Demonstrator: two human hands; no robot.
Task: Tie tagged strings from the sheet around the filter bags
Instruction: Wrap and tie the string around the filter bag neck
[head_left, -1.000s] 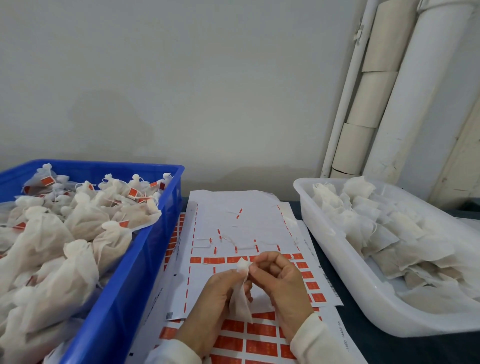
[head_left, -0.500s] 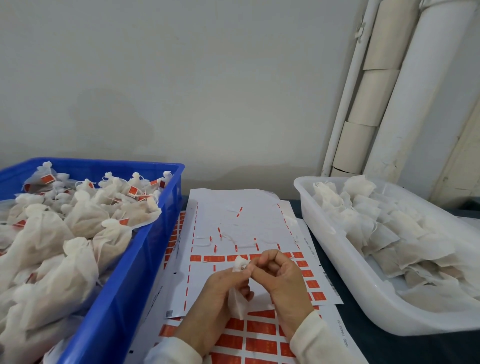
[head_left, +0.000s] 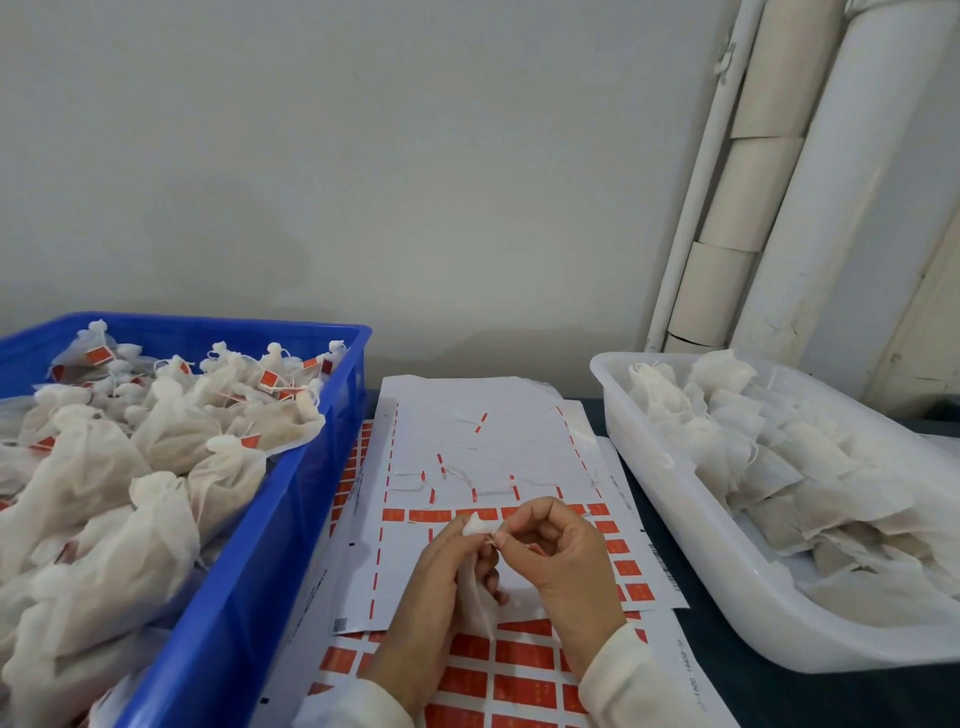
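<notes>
Left hand (head_left: 441, 577): bare, no glove | Right hand (head_left: 561, 561): bare, no glove | Left sleeve (head_left: 353, 714): white fabric, long, cuff at wrist | Right sleeve (head_left: 634, 686): white fabric, long, cuff at wrist

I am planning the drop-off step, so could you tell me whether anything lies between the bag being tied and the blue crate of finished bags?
Nothing visible does. The left hand and right hand hold the filter bag above the tag sheet, and the blue crate sits directly to their left with its top open.
</notes>
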